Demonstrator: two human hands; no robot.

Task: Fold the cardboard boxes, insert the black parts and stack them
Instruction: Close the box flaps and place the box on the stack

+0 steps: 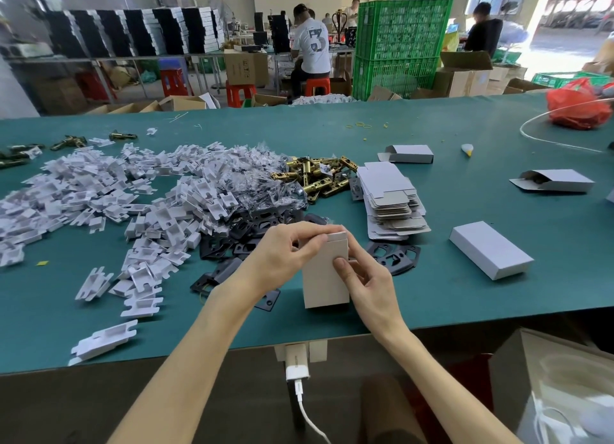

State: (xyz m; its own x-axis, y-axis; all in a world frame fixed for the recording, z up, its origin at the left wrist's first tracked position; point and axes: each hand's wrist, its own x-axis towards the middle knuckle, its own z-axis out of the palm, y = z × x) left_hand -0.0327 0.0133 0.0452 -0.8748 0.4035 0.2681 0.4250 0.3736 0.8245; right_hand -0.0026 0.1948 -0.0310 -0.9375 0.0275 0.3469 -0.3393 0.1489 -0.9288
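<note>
Both hands clasp my upright box point(324, 279) at frame centre: left hand point(282, 260) pinches the top flap point(337, 235), right hand point(367, 285) grips its side.

Both bare forearms come up from the bottom edge and angle in toward each other, so the hands meet in the middle. Left hand point(282, 254) has its fingers curled, pinching the top flap of the small upright grey cardboard box point(324, 284). Right hand point(365, 284) grips its side, thumb flat on the front.
</note>
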